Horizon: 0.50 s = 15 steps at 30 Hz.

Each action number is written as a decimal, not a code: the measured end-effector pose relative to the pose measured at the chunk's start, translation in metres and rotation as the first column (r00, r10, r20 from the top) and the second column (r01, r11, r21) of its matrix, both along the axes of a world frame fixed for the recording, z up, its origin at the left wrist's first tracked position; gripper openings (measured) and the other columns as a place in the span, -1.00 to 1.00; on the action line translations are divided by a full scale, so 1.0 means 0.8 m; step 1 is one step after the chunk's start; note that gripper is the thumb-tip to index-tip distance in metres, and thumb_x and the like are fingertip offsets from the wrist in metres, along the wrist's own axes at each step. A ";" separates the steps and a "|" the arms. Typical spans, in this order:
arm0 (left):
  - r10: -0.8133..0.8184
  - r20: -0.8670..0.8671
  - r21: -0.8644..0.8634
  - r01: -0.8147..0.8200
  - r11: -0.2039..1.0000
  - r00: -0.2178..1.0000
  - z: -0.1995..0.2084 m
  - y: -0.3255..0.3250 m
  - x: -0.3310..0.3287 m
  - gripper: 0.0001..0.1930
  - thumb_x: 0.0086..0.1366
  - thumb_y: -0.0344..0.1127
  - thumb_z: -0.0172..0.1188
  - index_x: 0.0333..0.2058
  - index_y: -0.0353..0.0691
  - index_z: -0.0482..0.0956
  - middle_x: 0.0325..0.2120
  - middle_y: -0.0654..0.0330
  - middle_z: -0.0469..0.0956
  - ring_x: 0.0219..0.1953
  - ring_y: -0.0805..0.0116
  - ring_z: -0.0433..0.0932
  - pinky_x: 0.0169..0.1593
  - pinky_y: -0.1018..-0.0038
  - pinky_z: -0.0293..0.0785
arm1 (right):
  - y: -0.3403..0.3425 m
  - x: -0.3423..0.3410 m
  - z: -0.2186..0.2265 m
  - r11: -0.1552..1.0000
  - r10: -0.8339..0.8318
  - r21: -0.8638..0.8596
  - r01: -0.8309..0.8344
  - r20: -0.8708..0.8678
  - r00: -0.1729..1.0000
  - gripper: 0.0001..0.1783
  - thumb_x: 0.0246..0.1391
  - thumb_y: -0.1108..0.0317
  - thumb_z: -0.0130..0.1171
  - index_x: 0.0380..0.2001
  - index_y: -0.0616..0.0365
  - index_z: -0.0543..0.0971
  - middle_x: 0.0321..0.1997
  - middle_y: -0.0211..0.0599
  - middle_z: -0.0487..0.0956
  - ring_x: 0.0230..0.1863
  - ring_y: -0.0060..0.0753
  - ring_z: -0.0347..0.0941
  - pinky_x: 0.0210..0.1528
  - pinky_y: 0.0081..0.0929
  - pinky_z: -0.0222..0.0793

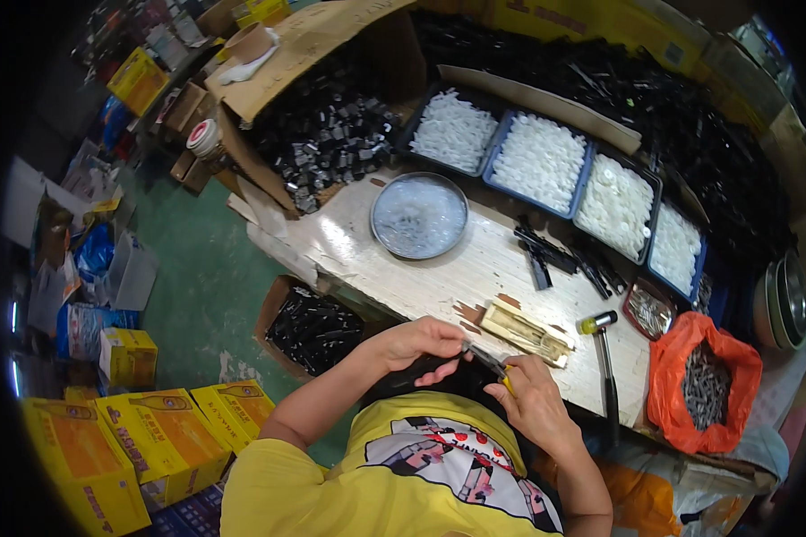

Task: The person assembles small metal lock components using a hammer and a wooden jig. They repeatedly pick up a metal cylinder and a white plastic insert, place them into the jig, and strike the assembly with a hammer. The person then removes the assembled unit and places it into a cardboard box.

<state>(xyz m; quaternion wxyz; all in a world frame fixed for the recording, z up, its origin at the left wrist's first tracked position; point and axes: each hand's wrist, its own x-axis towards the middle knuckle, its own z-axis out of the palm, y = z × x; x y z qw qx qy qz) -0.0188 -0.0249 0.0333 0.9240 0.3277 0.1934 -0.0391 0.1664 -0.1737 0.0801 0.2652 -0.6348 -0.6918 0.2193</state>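
Observation:
Above my lap, at the near edge of the workbench, my left hand [425, 347] is closed in a pinch on a small metal-coloured part, mostly hidden by the fingers. My right hand [535, 404] grips a yellow-handled hand tool [509, 379]. The tool's dark front end reaches toward the left fingertips; whether it touches the small part I cannot tell. Just beyond the hands lies a cream-coloured block fixture [527, 332] with a long groove. A hammer [607, 371] with a yellow-and-black head rests to its right, handle toward me.
A round metal pan [419, 215] and trays of white plastic parts [539, 165] stand farther back. Black parts [546, 255] lie before the trays. At right is an orange bag [670, 380] of grey pieces; yellow cartons [166, 434] stand at left.

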 end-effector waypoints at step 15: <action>0.797 0.270 0.770 0.376 -0.516 0.540 0.005 0.142 -0.111 -0.76 0.08 -0.38 0.10 -0.25 -0.33 0.47 -0.31 -0.10 0.41 -0.37 -0.08 0.47 -0.29 0.19 0.38 | -0.101 0.177 -0.085 0.525 -0.742 0.270 0.807 0.610 0.279 -0.78 -0.01 0.32 0.09 -0.48 0.30 0.42 -0.26 0.07 0.39 -0.21 0.06 0.31 -0.21 -0.13 0.21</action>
